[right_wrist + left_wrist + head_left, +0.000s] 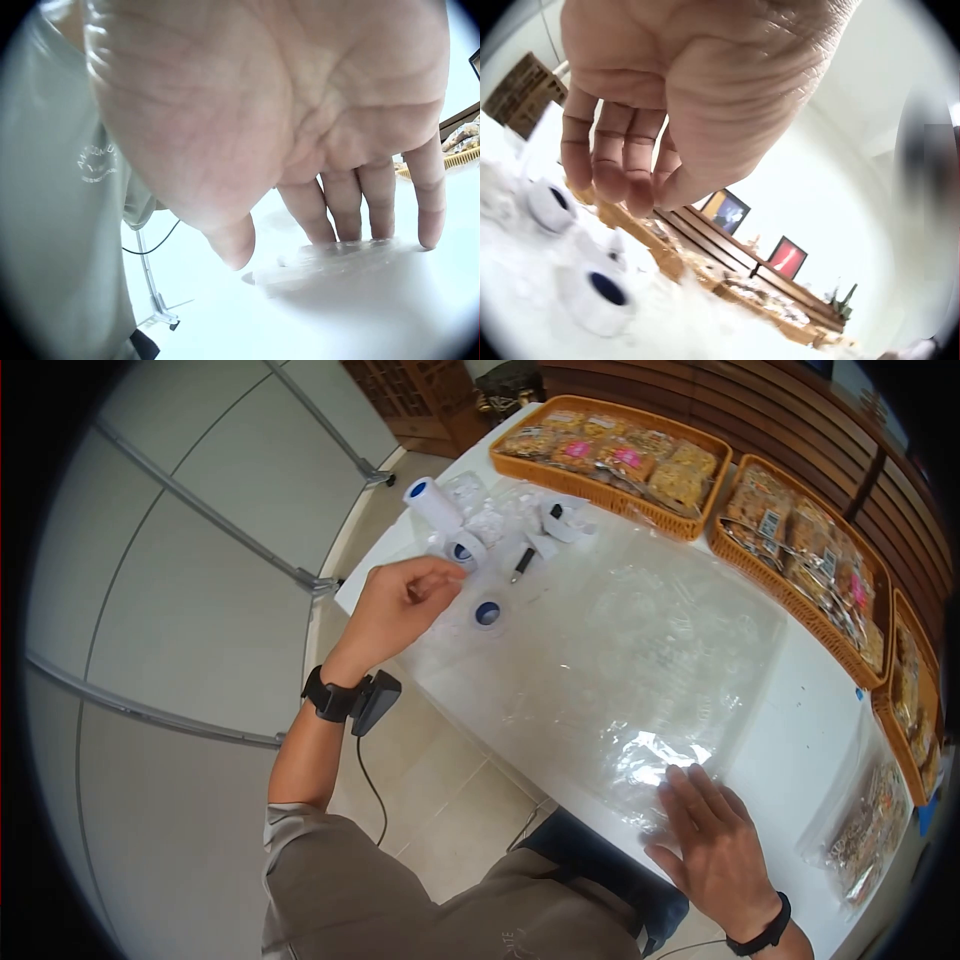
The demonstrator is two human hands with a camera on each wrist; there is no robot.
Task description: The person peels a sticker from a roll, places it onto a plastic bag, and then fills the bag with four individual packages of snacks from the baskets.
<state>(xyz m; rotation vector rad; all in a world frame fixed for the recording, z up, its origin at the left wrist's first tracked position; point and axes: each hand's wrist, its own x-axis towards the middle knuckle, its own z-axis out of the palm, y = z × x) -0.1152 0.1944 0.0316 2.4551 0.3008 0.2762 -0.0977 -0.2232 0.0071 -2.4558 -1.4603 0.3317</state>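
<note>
Large clear plastic bags (650,620) lie flat across the white table. My right hand (712,840) is at their near edge, its fingers straight and fingertips on the shiny film; the right wrist view shows the plastic (337,262) under those fingertips. Over the table's left end hovers my left hand (405,605), fingers loosely bent, with nothing visible in it. Close to it are a white label roll with a blue core (466,550), another blue-cored roll (487,614) lower down, and a black-and-white pen-like item (522,565). In the left wrist view the rolls (600,296) sit below the fingers.
Along the table's far side stand a woven basket (600,482) of packaged snacks, a second basket (800,572) and a third (905,735). A bagged snack pack (870,835) lies at the right edge. A white roll (433,503) and crumpled backing paper (490,520) occupy the back left.
</note>
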